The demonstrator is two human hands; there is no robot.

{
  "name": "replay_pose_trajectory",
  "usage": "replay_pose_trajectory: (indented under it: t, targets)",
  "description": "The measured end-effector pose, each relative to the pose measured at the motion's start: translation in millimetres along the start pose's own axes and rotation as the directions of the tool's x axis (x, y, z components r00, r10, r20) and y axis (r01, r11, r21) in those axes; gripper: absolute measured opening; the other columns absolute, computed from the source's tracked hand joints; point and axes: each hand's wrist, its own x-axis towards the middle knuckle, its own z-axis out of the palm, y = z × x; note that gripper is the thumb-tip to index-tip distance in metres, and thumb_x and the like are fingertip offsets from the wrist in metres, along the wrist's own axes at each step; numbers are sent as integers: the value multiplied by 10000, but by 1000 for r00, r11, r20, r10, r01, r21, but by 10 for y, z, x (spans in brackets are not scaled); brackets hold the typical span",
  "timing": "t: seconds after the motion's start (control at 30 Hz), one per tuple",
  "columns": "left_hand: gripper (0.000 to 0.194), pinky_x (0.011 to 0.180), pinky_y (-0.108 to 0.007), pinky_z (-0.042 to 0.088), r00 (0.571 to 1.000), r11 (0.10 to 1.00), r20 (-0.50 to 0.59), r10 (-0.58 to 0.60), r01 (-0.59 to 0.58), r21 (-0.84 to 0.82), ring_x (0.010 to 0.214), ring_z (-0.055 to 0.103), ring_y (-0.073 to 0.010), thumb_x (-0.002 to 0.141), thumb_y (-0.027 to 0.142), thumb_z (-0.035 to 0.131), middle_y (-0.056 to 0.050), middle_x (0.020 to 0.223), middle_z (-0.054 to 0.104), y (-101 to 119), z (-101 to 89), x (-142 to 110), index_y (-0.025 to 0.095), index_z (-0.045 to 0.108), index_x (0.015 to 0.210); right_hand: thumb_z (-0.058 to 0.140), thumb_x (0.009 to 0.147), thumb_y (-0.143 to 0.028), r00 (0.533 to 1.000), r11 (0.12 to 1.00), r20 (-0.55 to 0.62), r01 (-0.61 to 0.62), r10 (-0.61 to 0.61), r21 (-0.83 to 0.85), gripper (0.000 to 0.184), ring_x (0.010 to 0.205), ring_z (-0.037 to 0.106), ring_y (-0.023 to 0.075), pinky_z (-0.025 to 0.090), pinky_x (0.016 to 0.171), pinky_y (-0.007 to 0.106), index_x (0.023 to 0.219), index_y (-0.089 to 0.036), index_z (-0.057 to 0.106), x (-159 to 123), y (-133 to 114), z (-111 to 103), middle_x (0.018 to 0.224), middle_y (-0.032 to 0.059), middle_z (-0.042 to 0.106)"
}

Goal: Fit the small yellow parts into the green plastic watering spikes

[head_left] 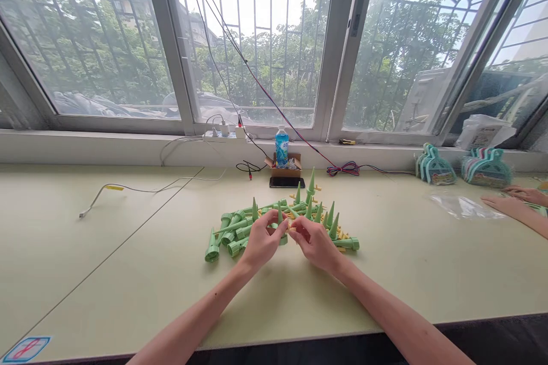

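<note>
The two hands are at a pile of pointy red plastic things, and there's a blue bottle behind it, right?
Not quite: the head view shows light green, pointed plastic pieces, not red. The left hand and right hand are at that pile, with the blue plastic bottle behind it.

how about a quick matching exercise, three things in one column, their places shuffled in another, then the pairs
1. Green pointed plastic pieces
2. Black rectangular phone
3. Thin white cable

A. Trailing over the left part of the pale table
B. Heaped by the left hand and right hand
C. Flat before the small brown cardboard box

Pairs: 1-B, 2-C, 3-A
</note>
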Motion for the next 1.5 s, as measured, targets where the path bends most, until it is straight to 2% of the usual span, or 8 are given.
replay_pose_trajectory:
  t: [0.17, 0.37, 0.63, 0.87, 1.13, 1.37, 1.5]
  targets:
    - [271, 459, -191, 379, 1000, 1000, 7, 0, 0, 8, 596, 532, -103, 842, 424, 613, -48, 853, 649, 13, -8, 2, 156, 618, 882, 491, 953, -356, 1000, 1000, -13, 0, 0, 1, 189, 528, 394, 115, 333, 527, 246, 860, -194, 523, 6, 13, -3, 631, -30, 510]
    - [277, 421, -174, 303, 999, 1000, 43, -5, 5, -6, 499, 424, -62, 831, 428, 620, 12, 715, 564, 29, -17, -6, 158, 592, 776, 504, 941, -331, 1000, 1000, 14, -18, 18, 20, 188, 533, 385, 109, 327, 539, 239, 810, -196, 487, 2, 30, -2, 623, -38, 507]
    - [323, 426, -181, 256, 997, 999, 78, -8, 5, 32, 476, 344, -51, 833, 456, 598, 11, 694, 545, 56, 0, -24, 145, 602, 743, 502, 928, -293, 998, 999, 46, -40, 40, 11, 159, 548, 406, 120, 346, 562, 249, 804, -195, 487, -8, 51, -3, 628, -25, 538]
    - [331, 420, -179, 221, 997, 999, 79, -5, 1, 44, 473, 304, -46, 849, 452, 582, 12, 683, 518, 24, 2, -26, 138, 595, 746, 505, 923, -281, 997, 999, 60, -51, 51, 2, 151, 539, 397, 121, 338, 563, 251, 800, -200, 473, -8, 51, -4, 606, -34, 516]
    - [328, 424, -186, 194, 996, 996, 88, 35, -43, 83, 480, 285, -49, 888, 442, 542, 12, 682, 488, -25, -4, -41, 142, 589, 765, 508, 926, -283, 998, 999, 50, -22, 24, -36, 175, 533, 321, 116, 299, 544, 244, 775, -203, 468, -11, 91, 8, 588, -50, 432]
    - [355, 434, -210, 134, 995, 988, 80, 63, -74, 139, 475, 227, -56, 911, 450, 505, 42, 610, 321, -39, -4, -49, 147, 558, 735, 501, 926, -290, 998, 998, 58, -24, 27, -64, 202, 527, 324, 120, 294, 540, 247, 751, -205, 448, -1, 94, 3, 581, -46, 423]
    - [368, 438, -217, 127, 994, 978, 71, 83, -95, 187, 472, 215, -61, 910, 458, 494, 48, 596, 284, -23, 1, -47, 149, 540, 715, 499, 924, -278, 997, 997, 66, -21, 26, -77, 222, 529, 309, 117, 285, 539, 245, 729, -208, 419, 2, 90, 1, 578, -51, 402]
